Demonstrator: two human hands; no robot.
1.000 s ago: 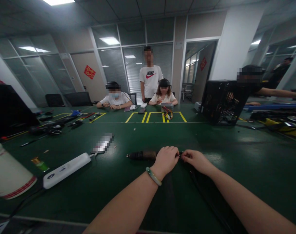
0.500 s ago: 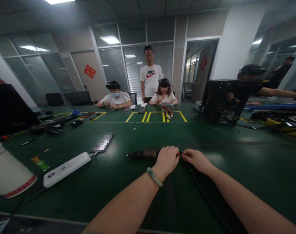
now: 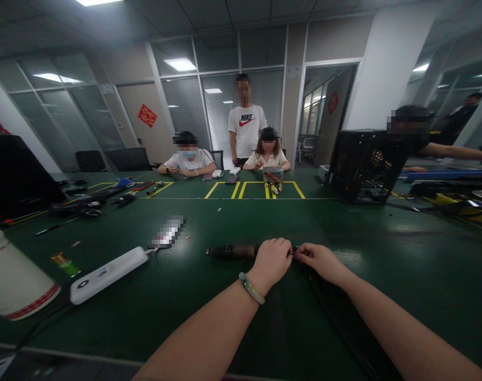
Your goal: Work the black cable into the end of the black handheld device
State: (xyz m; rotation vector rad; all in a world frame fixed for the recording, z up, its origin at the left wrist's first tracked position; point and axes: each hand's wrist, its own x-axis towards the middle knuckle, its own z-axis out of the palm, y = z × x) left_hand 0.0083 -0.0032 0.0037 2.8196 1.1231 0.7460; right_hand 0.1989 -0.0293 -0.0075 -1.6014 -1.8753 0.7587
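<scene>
My left hand (image 3: 273,261), with a green bead bracelet on its wrist, is closed around the right end of a dark cylindrical tool (image 3: 232,251) that lies on the green table (image 3: 403,264). My right hand (image 3: 319,261) pinches something small and dark at that same end, fingertips touching the left hand's. A black cable (image 3: 336,323) runs from there back toward me under my right forearm. What the right fingers pinch is too small to name.
A white power strip (image 3: 108,275) and a blurred flat object (image 3: 167,233) lie at left, a white cylinder (image 3: 10,280) at far left. A black computer case (image 3: 362,165) stands at right. People sit and stand at the far side, near yellow floor-tape squares (image 3: 264,189).
</scene>
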